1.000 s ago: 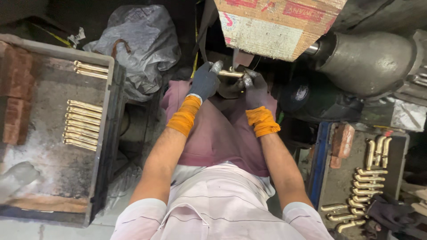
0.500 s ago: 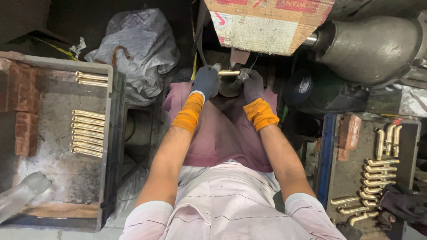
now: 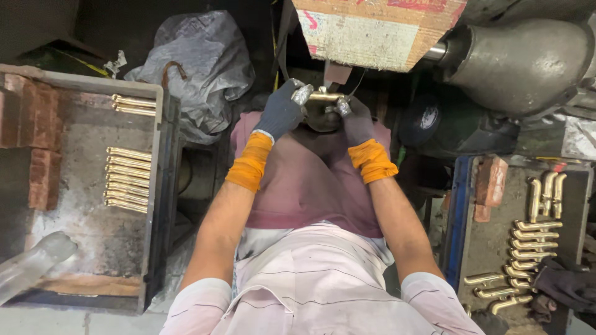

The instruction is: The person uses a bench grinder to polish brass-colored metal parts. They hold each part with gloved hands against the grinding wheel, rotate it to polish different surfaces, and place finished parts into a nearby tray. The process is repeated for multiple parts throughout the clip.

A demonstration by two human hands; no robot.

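A cardboard box, tan with red print and a pale whitish panel on its near face, hung at the top centre directly above the work, with a crumpled grey plastic bag off to its left. Beneath the box both gloved hands (dark grey with orange cuffs) reached forward with arms extended over the lap. The left hand and right hand were each closed around an end of a brass piece held level between them.

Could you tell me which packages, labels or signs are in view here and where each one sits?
Cardboard box: top centre, above the gloved hands; rectangular, brown, with a pale label panel and red print.
Round label: right of the hands, on a dark round part; white and blue.
No screens or signs.
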